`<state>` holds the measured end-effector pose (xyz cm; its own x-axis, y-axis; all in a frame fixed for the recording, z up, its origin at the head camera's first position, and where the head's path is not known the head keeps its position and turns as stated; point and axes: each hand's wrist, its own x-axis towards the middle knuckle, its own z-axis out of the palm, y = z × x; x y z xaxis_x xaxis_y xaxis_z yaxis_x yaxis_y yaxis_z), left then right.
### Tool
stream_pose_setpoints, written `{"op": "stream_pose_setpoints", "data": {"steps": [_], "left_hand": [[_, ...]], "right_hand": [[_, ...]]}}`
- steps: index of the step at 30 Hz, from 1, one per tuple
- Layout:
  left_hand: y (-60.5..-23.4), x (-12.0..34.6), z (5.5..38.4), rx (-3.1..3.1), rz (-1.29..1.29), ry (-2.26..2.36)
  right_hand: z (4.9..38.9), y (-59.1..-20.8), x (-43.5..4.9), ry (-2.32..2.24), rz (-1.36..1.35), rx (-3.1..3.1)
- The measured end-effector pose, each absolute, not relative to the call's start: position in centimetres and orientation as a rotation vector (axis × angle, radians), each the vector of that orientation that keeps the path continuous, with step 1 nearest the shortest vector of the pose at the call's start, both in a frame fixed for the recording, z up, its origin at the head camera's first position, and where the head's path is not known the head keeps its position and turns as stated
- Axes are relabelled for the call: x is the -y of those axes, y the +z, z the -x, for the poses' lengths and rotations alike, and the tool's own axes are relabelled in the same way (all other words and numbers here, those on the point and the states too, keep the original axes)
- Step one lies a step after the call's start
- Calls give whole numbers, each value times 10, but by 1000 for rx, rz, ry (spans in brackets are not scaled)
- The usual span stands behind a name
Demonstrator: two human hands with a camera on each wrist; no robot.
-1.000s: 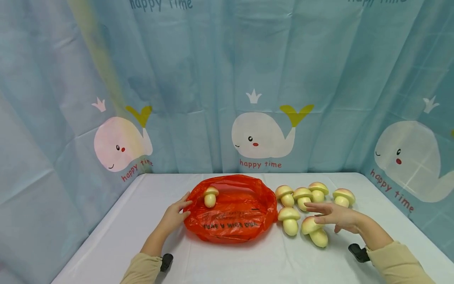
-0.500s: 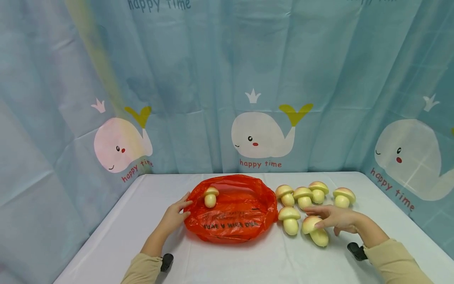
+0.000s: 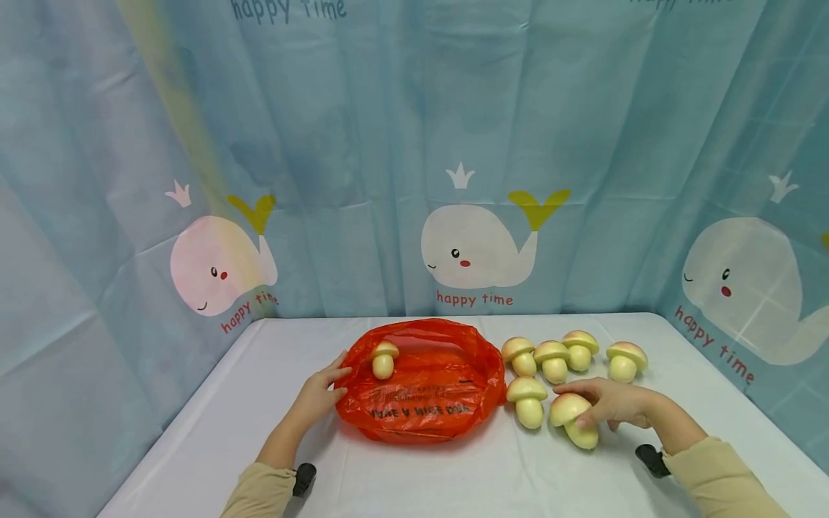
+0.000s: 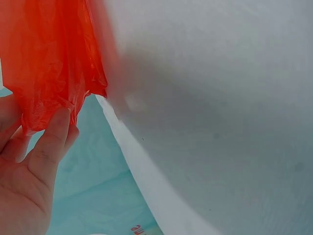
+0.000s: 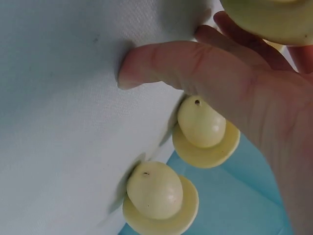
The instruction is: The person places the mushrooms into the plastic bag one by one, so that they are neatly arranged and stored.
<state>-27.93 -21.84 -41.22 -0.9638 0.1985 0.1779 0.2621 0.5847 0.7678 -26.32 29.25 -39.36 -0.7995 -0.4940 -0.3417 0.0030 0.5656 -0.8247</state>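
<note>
In the head view my left hand (image 3: 319, 394) is at the left rim of an opened red plastic bag (image 3: 421, 424). Its thumb and fingers pinch the bag's edge, as the left wrist view also shows. A pale yellow toy mushroom (image 3: 383, 362) with a pink-tinged cap lies inside the bag. Over on the right, my right hand (image 3: 618, 403) has its thumb against the stem of the nearest toy mushroom (image 3: 566, 411) and its forefinger behind the cap. That mushroom lies tilted on the table. One fingertip (image 5: 132, 73) reaches down at the tabletop in the right wrist view.
Several like mushrooms lie between the bag and my right hand, the closest being the front-left mushroom (image 3: 527, 403). One mushroom (image 3: 624, 361) lies apart at the back right. The white table (image 3: 414, 482) meets a blue whale-print curtain (image 3: 363, 252) behind.
My right hand has come down and closed its thumb and forefinger about the nearest mushroom. The left hand and the bag stay as they were.
</note>
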Motion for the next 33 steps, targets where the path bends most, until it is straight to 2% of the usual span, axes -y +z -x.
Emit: {"op": "stream_pose_setpoints", "data": {"steps": [18,28,33], "left_hand": [[-415,216,279,2708,391,-1381],[-414,216,278,2722,384,-1369],[-415,217,278,2720,383,-1358]], "right_hand": [[261,-389,-290,-1141,302,-2350],[257,-380,-291,-1197,347,-2376],[255,-372,-285,-1286,283,-2399]]}}
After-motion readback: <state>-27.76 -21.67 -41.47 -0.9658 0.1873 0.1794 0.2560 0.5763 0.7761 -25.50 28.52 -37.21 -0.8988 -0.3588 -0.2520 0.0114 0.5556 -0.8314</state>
